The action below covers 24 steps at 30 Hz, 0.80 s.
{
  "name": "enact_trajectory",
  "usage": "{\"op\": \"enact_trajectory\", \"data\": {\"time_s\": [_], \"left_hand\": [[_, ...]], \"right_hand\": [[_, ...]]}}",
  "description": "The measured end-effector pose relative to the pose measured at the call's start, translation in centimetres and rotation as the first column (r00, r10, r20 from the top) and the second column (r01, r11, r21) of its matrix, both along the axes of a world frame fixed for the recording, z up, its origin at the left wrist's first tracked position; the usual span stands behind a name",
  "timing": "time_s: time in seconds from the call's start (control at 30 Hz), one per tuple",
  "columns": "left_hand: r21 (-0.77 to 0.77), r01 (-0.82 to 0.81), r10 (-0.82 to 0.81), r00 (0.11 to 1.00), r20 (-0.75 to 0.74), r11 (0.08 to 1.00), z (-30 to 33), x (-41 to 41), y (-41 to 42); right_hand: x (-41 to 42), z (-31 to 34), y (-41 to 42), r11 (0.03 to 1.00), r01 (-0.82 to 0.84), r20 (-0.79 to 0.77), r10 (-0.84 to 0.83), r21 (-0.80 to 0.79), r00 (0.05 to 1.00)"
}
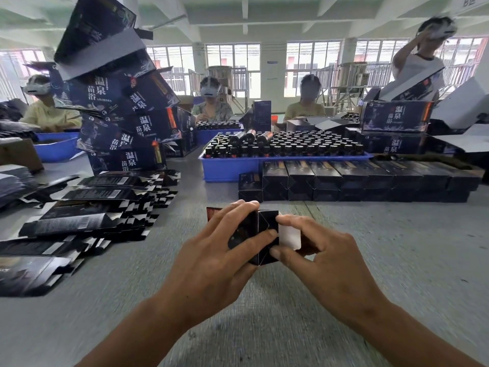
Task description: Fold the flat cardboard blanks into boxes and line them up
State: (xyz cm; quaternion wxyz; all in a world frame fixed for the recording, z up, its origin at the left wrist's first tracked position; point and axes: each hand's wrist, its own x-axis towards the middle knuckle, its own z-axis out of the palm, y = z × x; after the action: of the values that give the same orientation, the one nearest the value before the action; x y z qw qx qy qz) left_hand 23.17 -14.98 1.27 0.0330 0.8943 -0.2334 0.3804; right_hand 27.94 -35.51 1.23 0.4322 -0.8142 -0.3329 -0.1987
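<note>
two bare forearms, grips (211, 263) (336, 258) ungloved, no sleeves.

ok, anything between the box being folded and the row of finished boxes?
Nothing visible. Both the left hand and right hand hold the box; only bare table separates it from the row of boxes.

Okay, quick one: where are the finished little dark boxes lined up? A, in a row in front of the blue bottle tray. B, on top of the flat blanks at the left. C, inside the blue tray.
A: the folded boxes stand in a row on the table against the near wall of the blue tray, which holds bottles.
</note>
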Motion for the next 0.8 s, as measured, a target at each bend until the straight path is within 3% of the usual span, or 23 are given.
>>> {"op": "enact_trajectory", "data": {"time_s": [0.33,0.47,0.8], "left_hand": [[0.007,-0.075,0.075,0.997,0.016,0.997,0.3,0.1,0.3],[-0.055,-0.049,0.049,0.999,0.007,0.997,0.0,0.1,0.1],[-0.179,-0.023,0.016,0.999,-0.044,0.984,-0.4,-0.3,-1.2]], "right_hand": [[0.0,-0.1,-0.1,0.981,-0.105,-0.207,0.138,0.166,0.969],[0.1,0.1,0.1,0.962,-0.107,-0.231,0.167,0.253,0.959],[0.2,0.4,0.1,0.958,-0.102,-0.265,0.175,0.267,0.948]]}}
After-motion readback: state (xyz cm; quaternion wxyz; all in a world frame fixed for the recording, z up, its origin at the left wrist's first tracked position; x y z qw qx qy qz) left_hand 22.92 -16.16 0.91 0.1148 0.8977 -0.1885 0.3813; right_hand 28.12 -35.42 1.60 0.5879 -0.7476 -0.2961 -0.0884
